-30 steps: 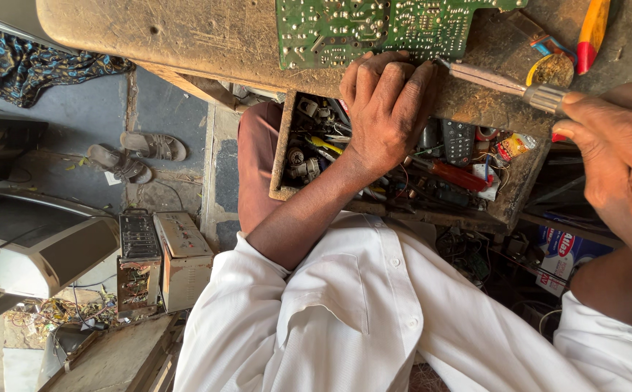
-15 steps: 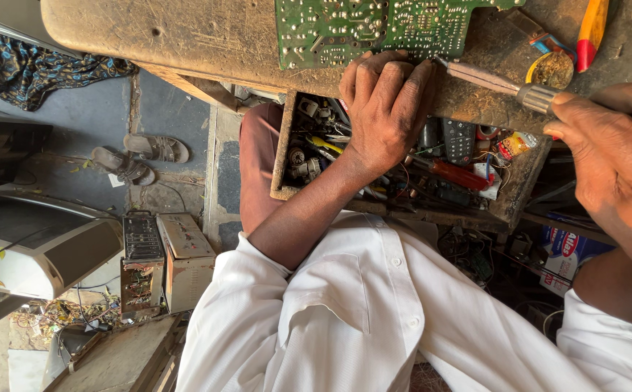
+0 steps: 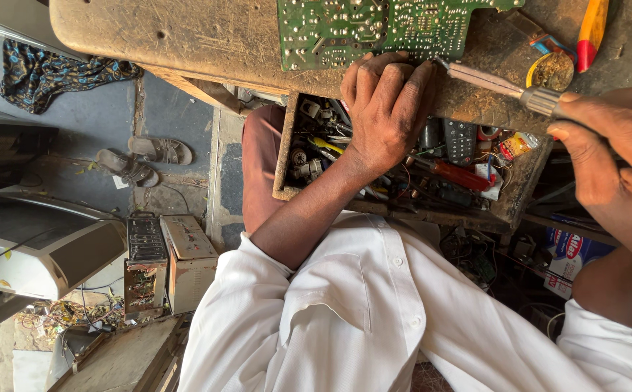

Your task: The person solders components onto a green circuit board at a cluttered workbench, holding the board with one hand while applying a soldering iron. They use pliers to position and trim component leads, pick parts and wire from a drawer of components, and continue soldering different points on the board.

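Iron (image 3: 501,86) gripped in right hand (image 3: 613,156); left hand (image 3: 385,109), at 9 o'clock, steadies board (image 3: 374,29) — tip may burn fingers.

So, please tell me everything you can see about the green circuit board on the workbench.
The green circuit board lies flat on the worn wooden workbench, solder side up, covered with pale tracks and silvery solder points. Its near edge is stepped and its far part runs out of frame. The left hand rests against its near edge. The tip of the soldering iron, held in the right hand, reaches that edge beside the left hand's fingers.
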`<state>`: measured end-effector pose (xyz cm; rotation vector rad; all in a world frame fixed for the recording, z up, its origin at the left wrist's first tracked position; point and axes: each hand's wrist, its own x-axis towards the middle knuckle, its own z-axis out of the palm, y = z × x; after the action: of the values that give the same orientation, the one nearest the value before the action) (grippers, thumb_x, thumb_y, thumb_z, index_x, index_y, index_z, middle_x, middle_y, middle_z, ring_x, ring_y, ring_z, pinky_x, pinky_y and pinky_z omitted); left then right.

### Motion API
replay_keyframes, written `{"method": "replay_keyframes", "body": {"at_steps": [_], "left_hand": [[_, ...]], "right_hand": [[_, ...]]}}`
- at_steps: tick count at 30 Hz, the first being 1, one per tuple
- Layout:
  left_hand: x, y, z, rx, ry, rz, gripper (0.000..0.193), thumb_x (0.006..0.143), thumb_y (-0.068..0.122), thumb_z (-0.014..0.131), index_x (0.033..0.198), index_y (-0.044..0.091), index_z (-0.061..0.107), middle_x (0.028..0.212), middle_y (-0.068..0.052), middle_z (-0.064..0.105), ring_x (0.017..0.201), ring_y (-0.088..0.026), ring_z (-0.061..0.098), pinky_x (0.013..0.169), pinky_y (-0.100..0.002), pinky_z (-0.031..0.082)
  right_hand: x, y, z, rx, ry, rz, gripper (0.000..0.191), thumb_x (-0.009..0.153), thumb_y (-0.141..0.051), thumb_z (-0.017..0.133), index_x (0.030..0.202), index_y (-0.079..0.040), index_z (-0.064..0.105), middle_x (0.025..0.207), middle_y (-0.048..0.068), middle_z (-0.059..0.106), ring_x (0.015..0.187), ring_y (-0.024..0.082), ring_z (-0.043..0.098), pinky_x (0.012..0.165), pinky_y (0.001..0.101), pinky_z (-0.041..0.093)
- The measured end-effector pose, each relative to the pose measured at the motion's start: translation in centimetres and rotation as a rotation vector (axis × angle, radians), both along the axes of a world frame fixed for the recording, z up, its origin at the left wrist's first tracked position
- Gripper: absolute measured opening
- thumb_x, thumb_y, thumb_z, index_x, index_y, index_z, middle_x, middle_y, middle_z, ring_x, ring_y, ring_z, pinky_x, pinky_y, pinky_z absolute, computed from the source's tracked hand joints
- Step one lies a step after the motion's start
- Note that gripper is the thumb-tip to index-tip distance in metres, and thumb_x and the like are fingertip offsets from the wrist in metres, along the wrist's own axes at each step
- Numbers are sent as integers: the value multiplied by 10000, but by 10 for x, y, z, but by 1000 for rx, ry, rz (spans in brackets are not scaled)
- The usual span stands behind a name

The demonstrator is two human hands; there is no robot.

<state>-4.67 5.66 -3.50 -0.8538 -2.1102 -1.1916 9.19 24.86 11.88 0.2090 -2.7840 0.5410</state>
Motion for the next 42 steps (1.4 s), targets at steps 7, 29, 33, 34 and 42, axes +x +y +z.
{"method": "replay_keyframes", "body": {"at_steps": [7, 29, 33, 34, 42], "left_hand": [[-1, 1, -1, 5, 12, 4, 375, 934, 146, 803, 1264, 63, 646, 1138, -58, 585, 1199, -244, 538, 1139, -505, 353], [-1, 4, 1, 18, 13, 19, 358, 929, 124, 809, 1247, 71, 655, 1116, -36, 592, 1196, -233, 551, 1133, -497, 362], [-1, 6, 1, 27, 16, 15, 356, 931, 127, 813, 1244, 73, 654, 1108, -33, 588, 1192, -229, 550, 1136, -497, 357], [0, 6, 1, 26, 16, 17, 354, 932, 128, 813, 1243, 73, 654, 1106, -33, 587, 1191, -228, 550, 1135, -498, 355], [0, 6, 1, 27, -2, 17, 356, 926, 130, 815, 1240, 68, 659, 1104, -37, 592, 1188, -233, 550, 1124, -497, 353]], "right_hand": [[8, 17, -16, 0, 17, -31, 178, 1105, 87, 715, 1278, 91, 674, 1172, 197, 715, 1008, 229, 694, 935, 278, 568], [41, 61, -46, -105, -16, -178, 113, 1221, 8, 608, 1316, 56, 571, 1245, 176, 627, 1100, 233, 627, 1043, 299, 520], [52, 68, -56, -243, -55, -263, 178, 1195, -57, 609, 1341, 39, 578, 1283, 155, 634, 1123, 202, 633, 1051, 273, 520], [53, 67, -57, -249, -52, -266, 181, 1188, -52, 622, 1338, 40, 580, 1285, 156, 637, 1120, 202, 638, 1045, 272, 524], [52, 52, -60, -381, -35, -298, 198, 1173, 14, 688, 1346, 44, 599, 1242, 158, 636, 997, 169, 639, 924, 236, 533]]}}
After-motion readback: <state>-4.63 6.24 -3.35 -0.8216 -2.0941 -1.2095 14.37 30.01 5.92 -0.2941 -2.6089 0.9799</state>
